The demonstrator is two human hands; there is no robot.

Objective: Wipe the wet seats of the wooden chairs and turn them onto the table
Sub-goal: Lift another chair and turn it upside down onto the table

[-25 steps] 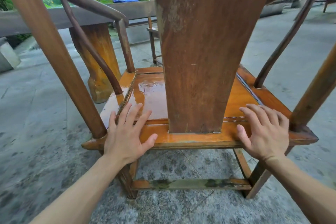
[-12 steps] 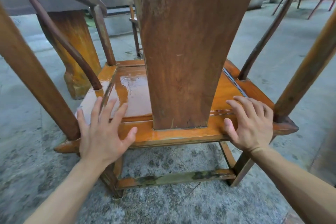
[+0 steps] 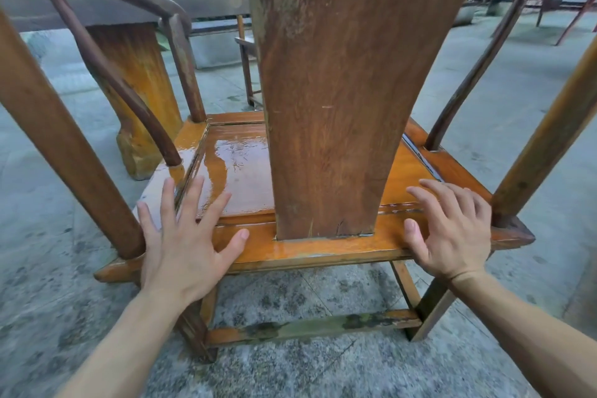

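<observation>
Wood gleams wet on the seat [image 3: 239, 168], which lies at twelve o'clock from both wrists. The left hand [image 3: 184, 242] and right hand [image 3: 452, 233] lie spread over its rear rail, holding nothing, either side of the splat [image 3: 339, 90], probably set to grip the chair.

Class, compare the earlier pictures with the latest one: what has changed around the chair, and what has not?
Nothing was taken hold of or let go. The left hand and right hand stay flat on the rear seat rail, fingers spread; only the camera shifted. The seat is still wet.
</observation>
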